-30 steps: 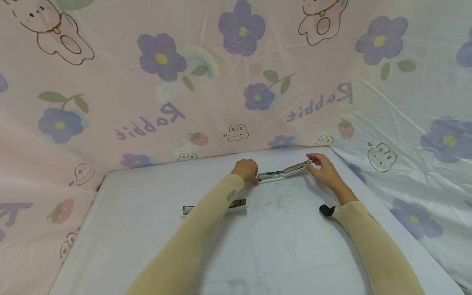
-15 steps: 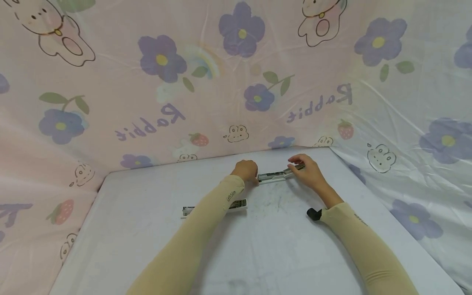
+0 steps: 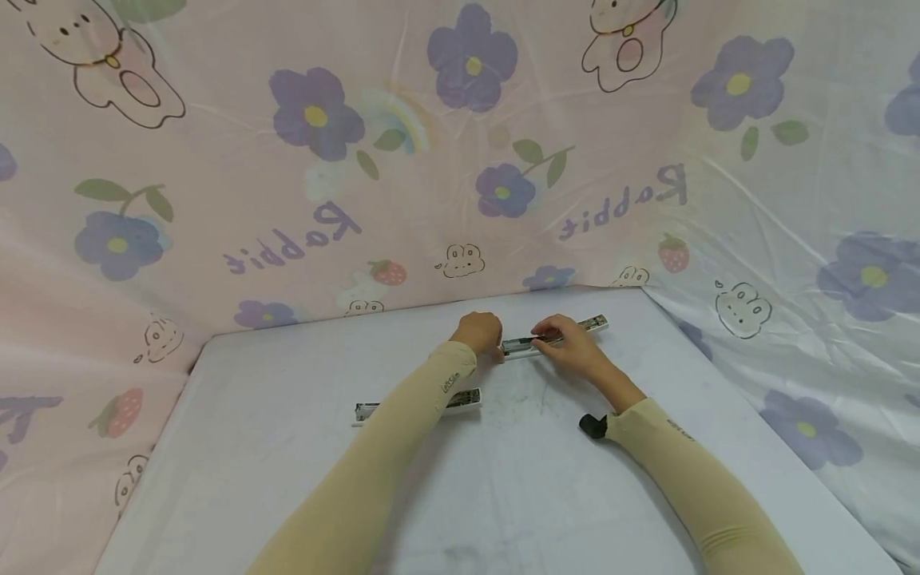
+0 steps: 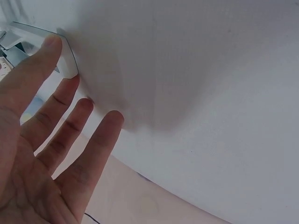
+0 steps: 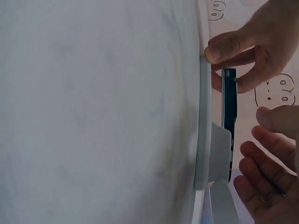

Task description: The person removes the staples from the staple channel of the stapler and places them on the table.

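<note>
A white stapler, swung open with its metal inside showing, lies toward the back of the table. My left hand pinches the left end of its base between thumb and index finger, the other fingers spread loose in the left wrist view. Over the stapler's middle hovers my right hand, thumb and fingers loosely bent. In the right wrist view its fingers are beside the dark staple rail, with a gap showing. A second opened stapler lies nearer, partly hidden behind my left forearm.
The white tabletop ends at a patterned cloth hung behind and along both sides. A black wrist-worn device sticks out from the right sleeve, low over the table.
My right hand has moved left along the stapler, from the far end of its swung-out top to its middle. The left hand keeps its grip, and the second stapler stays put.
</note>
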A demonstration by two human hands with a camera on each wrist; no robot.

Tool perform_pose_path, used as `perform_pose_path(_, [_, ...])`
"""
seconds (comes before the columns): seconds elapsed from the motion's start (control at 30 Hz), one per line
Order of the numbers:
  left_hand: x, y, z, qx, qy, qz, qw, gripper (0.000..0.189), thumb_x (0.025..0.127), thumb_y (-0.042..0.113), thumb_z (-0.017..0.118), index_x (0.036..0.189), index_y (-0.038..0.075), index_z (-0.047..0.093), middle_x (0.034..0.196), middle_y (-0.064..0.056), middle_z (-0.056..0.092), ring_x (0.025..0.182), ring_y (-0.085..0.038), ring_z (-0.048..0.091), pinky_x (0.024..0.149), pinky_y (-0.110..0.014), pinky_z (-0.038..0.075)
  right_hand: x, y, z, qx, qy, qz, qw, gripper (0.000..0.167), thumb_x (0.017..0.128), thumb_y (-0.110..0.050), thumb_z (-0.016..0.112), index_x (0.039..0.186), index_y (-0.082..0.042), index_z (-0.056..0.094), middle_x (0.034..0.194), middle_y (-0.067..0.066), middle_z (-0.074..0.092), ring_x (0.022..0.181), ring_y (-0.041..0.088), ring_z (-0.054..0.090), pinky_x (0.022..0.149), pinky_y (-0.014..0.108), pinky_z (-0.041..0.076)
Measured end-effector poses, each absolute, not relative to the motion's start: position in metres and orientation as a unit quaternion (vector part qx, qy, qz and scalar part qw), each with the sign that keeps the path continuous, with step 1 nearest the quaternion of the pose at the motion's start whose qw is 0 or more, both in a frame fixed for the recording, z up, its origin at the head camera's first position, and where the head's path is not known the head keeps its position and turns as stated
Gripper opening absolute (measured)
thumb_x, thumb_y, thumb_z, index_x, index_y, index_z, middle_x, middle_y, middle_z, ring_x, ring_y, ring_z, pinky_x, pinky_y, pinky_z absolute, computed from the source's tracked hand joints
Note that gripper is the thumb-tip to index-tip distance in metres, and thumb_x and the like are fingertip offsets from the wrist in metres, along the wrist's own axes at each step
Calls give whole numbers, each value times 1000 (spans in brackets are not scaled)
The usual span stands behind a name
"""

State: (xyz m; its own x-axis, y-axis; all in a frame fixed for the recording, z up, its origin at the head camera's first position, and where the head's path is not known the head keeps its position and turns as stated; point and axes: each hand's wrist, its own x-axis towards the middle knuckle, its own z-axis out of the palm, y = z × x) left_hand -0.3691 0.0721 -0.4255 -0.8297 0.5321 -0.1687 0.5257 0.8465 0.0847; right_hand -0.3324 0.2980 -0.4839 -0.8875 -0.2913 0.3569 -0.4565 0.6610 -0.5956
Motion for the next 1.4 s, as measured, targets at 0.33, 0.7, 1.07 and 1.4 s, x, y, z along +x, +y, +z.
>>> perform_pose_path(0.33, [-369, 73, -425, 276, 956, 17, 94, 25, 92, 34, 88, 94, 12, 77, 95, 0, 74, 85, -17, 62, 85, -34, 57, -334, 286, -482, 209, -917, 329, 84, 14, 97, -9, 81, 109, -2, 76, 108, 12, 70, 103, 31, 67, 96, 50, 56])
perform_pose_path(0.7, [-366, 73, -423, 273, 957, 12, 97, 24, 93, 34, 87, 96, 12, 78, 98, 0, 76, 89, -19, 67, 88, -35, 58, -338, 281, -484, 217, -927, 297, 77, 16, 97, -12, 81, 110, -3, 82, 103, 10, 71, 98, 29, 64, 91, 49, 54])
perform_pose_path(1.07, [-368, 76, -424, 272, 957, -5, 100, 25, 94, 35, 87, 98, 12, 78, 101, 0, 76, 94, -19, 69, 90, -36, 59, -335, 281, -482, 197, -927, 315, 48, 19, 99, -15, 80, 114, -4, 81, 107, 10, 71, 102, 30, 65, 93, 52, 55])
perform_pose_path(1.4, [-367, 75, -423, 273, 957, 4, 99, 26, 94, 34, 87, 100, 11, 79, 102, -2, 76, 93, -21, 69, 89, -36, 59, -336, 279, -481, 172, -921, 347, 45, 12, 100, -13, 78, 110, -7, 82, 106, 8, 71, 99, 26, 67, 90, 49, 56])
